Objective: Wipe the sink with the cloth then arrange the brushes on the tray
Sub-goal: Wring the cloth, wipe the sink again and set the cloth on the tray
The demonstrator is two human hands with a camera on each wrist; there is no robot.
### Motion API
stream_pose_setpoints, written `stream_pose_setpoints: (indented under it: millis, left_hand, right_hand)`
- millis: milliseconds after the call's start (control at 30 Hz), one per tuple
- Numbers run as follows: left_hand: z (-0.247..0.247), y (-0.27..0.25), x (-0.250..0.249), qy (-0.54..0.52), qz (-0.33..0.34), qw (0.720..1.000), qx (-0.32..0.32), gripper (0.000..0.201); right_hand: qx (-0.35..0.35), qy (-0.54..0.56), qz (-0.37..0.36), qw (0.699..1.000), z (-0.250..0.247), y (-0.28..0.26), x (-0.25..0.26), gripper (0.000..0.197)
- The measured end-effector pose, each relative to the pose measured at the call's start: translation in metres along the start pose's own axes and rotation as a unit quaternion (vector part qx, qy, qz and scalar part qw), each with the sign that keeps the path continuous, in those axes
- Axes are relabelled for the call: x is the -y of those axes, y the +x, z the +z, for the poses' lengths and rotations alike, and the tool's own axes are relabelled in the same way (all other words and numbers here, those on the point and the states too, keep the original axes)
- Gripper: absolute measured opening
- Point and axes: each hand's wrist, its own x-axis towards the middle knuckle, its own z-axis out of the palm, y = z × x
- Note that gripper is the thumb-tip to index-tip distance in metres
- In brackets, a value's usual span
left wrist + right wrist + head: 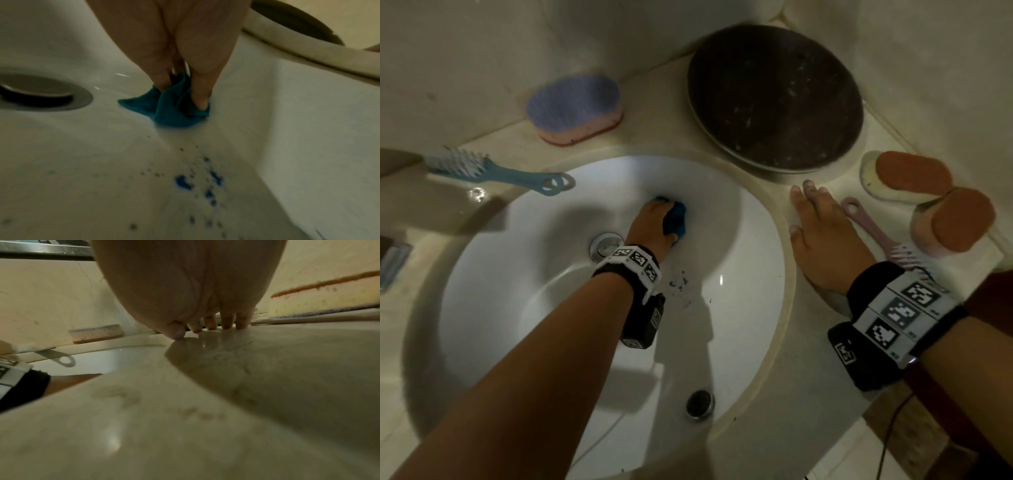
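Observation:
My left hand (654,219) grips a bunched blue cloth (678,219) and presses it on the white sink (544,308) wall, just right of the drain (606,245). In the left wrist view the cloth (170,107) sits pinched under my fingertips (200,100), with blue specks (183,182) on the basin below. My right hand (822,233) lies flat and open on the counter right of the sink, fingers (227,321) spread. A dark round tray (774,99) stands at the back. Brushes lie around: purple-and-pink (575,109), blue long-handled (493,169), pink long-handled (883,236), two orange ones (907,174) (955,222).
A tiled wall runs behind the counter (654,113). The overflow hole (700,404) shows at the near sink wall. A box-like object (392,260) lies at the left edge. A cable (890,442) hangs below the counter at the right.

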Motion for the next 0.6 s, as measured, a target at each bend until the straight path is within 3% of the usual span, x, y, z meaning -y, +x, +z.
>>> stream_pose_setpoints:
  millis: [67,167,300,367,433,533,600]
  left_hand:
    - [0.008,-0.002,-0.01,0.004,0.04,0.999,0.036,0.063]
    - [0.014,-0.006,-0.024,0.071,0.097,0.988,0.092,0.053]
    - [0.008,-0.011,-0.029,0.093,0.098,0.981,0.139,0.04]
    - [0.004,-0.015,-0.03,0.052,0.072,0.99,0.106,0.036]
    - [-0.004,-0.019,-0.031,-0.012,0.038,0.999,0.014,0.032]
    - [-0.016,-0.016,-0.027,-0.077,-0.037,0.989,-0.12,0.03]
    - [-0.019,-0.007,-0.026,-0.097,-0.075,0.98,-0.155,0.035]
  right_hand:
    - [-0.008,0.003,-0.005,1.0,-0.001,0.0,0.0,0.066]
    - [0.004,0.011,-0.004,1.0,-0.002,-0.001,0.0,0.06]
    - [-0.003,0.018,-0.009,1.0,-0.006,-0.002,0.003,0.064]
    - [0.01,0.021,-0.005,1.0,-0.008,-0.002,0.002,0.059]
    - [0.026,0.029,-0.006,0.999,-0.011,-0.003,0.0,0.06]
    - [0.041,0.036,-0.01,0.998,-0.013,-0.006,0.001,0.061]
    - [0.041,0.04,-0.007,0.998,-0.013,-0.008,0.002,0.061]
